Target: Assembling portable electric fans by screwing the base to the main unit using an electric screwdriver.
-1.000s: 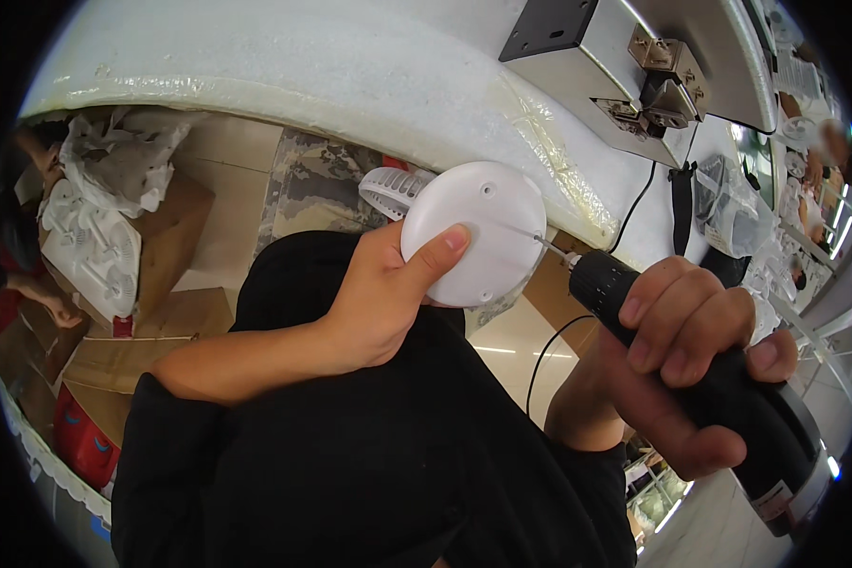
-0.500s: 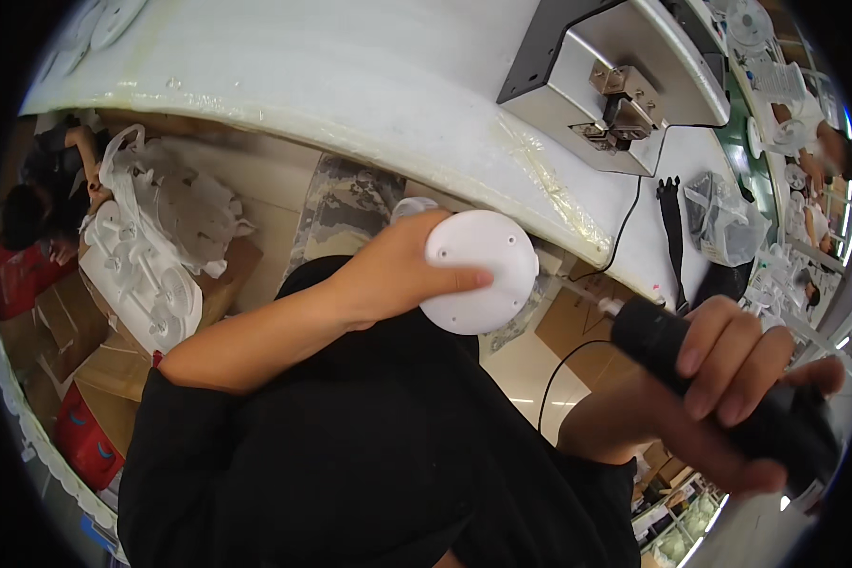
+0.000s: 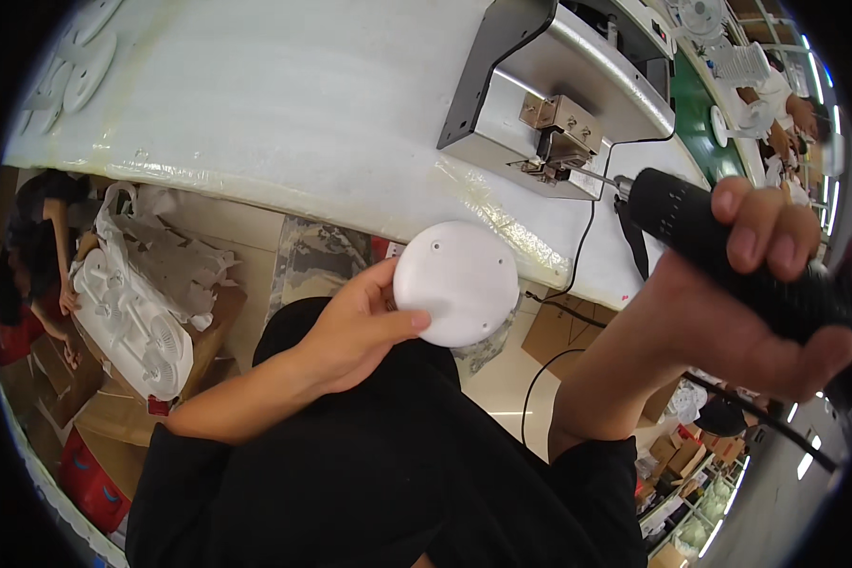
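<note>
My left hand [image 3: 374, 317] grips a round white plastic disc [image 3: 459, 284] by its left side, thumb on the face. Several small screw holes dot that face, near its rim. My right hand [image 3: 738, 293] is wrapped round a black electric screwdriver [image 3: 682, 213], raised at the right. Its thin bit reaches toward the metal mouth [image 3: 563, 142] of a silver and black screw feeder [image 3: 559, 90] on the table; whether the tip touches it I cannot tell. The disc is held in front of the table edge, over my lap.
The white table [image 3: 256, 104] has a tape-covered edge. White round parts [image 3: 90, 71] lie at its far left. Below, a cardboard box [image 3: 208, 331] holds white fan-like parts [image 3: 137, 322] and a plastic bag. A black cable [image 3: 592, 237] hangs by the feeder. Other people sit left and far right.
My right hand has lifted the screwdriver up, bringing its bit from near the disc to the feeder's mouth. The disc has shifted slightly down and left in view, still in my left hand.
</note>
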